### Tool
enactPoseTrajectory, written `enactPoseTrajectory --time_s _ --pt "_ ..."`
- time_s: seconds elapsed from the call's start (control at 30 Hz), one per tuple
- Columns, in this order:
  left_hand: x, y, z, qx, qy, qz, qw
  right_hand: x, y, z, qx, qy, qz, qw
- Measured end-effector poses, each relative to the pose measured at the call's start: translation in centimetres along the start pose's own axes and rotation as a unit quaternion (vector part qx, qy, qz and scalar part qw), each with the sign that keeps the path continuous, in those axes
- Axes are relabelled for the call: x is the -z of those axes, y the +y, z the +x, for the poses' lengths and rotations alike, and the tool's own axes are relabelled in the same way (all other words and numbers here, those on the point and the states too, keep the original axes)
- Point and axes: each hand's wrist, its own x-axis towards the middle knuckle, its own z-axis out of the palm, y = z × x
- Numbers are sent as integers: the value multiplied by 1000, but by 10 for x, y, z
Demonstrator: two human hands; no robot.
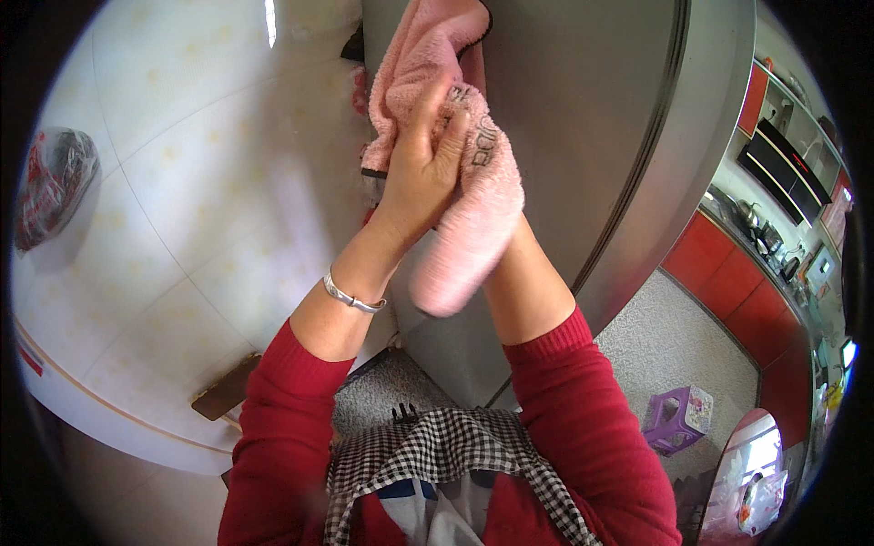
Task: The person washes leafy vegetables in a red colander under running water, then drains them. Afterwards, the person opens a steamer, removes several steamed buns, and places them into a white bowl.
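A pink fluffy cloth [471, 232] with dark edging and dark lettering is bunched between my two hands in front of a tall grey appliance-like panel [560, 102]. My left hand [423, 150], with a silver bracelet on its wrist, presses on the cloth, thumb and fingers against it. The cloth hides my right hand; only that forearm shows below it. The lower end of the cloth hangs over the forearm and is blurred. Which arm is which is read from the picture's sides, so the hand with the bracelet is on the left side.
A tiled wall [171, 184] rises at left, with a plastic bag [58, 184] on it. At right are red kitchen cabinets [724, 280], a counter with kettles, and a black range hood [785, 170]. A purple stool [676, 420] stands on the floor near a round-edged table [734, 471].
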Motion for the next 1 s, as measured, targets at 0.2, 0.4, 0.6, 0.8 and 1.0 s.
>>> enactPoseTrajectory --time_s 0.2,0.4,0.6,0.8,1.0 --pt "18 20 -19 -37 -143 193 970 -11 -19 -24 152 6 -297 943" --pt "-2 40 14 48 -71 -364 928 -9 -14 3 126 34 -239 962" --pt "4 -7 53 128 114 -611 773 -37 16 12 79 39 -71 994" --pt "-2 -20 76 62 130 -272 951 -22 16 -25 85 38 -132 987" --pt "4 -30 59 -88 87 -54 991 -24 6 -26 113 -9 -224 968"
